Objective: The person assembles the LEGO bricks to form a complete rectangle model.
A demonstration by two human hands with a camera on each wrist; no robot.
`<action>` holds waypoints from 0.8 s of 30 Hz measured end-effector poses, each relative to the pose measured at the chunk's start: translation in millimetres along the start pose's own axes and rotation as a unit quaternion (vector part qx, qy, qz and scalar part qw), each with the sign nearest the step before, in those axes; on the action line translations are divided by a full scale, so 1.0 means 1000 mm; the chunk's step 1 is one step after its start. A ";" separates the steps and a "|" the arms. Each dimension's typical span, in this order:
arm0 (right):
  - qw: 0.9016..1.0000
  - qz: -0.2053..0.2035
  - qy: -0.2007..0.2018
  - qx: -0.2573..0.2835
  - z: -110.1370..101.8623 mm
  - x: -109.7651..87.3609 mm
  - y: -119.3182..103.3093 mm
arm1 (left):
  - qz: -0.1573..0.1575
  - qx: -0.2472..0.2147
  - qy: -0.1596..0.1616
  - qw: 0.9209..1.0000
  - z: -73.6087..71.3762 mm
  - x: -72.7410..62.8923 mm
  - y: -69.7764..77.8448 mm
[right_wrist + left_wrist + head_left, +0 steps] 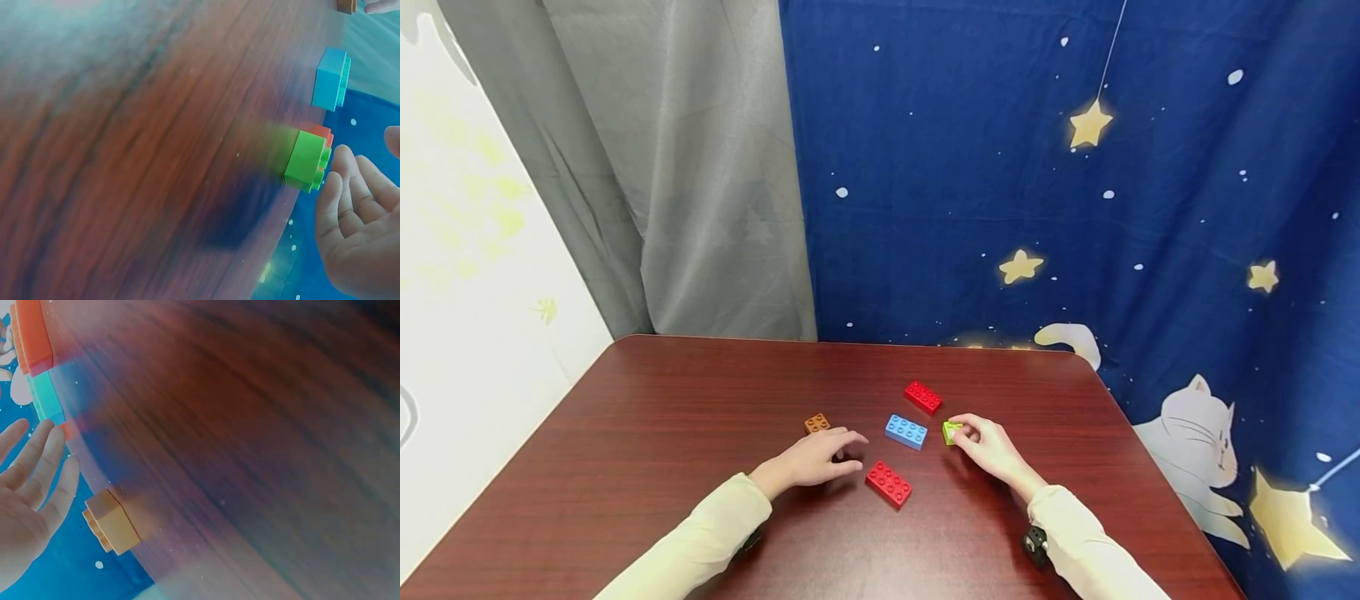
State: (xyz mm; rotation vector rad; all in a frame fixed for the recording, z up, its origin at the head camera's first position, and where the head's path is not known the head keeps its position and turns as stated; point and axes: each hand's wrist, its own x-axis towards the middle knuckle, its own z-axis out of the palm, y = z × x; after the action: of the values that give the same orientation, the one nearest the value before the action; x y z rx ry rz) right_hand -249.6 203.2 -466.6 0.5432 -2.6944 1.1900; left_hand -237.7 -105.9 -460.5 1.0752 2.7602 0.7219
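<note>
My right hand (988,450) hovers by a small lime-green brick (949,432). In the right wrist view its relaxed fingers (350,194) are close to the studs of the green brick (305,159), with a narrow gap between. My left hand (812,461) is held over the table, fingers loosely extended and holding nothing. Just beyond it lies a small brown brick (817,422), partly covered by the hand in the head view; the left wrist view shows the brown brick (115,526) apart from the fingers. A red brick (888,485) lies right of the left fingertips.
Between the hands, a blue eight-stud brick (906,432) lies on the dark red-brown wooden table (700,400). Farther back sits another red brick (922,397). Behind the table's far edge hang a grey curtain (722,167) and a blue starry curtain (940,183).
</note>
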 end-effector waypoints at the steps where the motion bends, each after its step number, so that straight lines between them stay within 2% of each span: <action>1: 1.000 0.002 -0.004 0.000 0.001 0.001 0.000 | 0.003 -0.002 -0.002 1.000 0.001 0.000 0.000; 7: 0.999 0.026 -0.022 -0.010 0.008 0.006 -0.005 | 0.018 -0.007 -0.012 1.000 0.005 0.003 0.001; 12: 0.999 0.026 -0.020 -0.022 0.015 0.009 -0.007 | 0.023 -0.012 -0.025 0.999 0.006 0.005 0.004; 19: 0.998 0.045 -0.040 -0.028 0.021 0.011 -0.011 | 0.012 -0.012 -0.044 0.999 0.008 0.006 0.005; 24: 0.998 0.030 -0.040 -0.040 0.025 0.013 -0.010 | 0.017 -0.010 -0.049 0.999 0.008 0.008 0.005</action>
State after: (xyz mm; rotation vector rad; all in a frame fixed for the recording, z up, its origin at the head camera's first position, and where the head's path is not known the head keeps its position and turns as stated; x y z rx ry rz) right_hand -257.3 175.1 -472.8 0.5135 -2.8301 1.0909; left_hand -238.2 -94.4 -464.8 1.1246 2.6525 0.6803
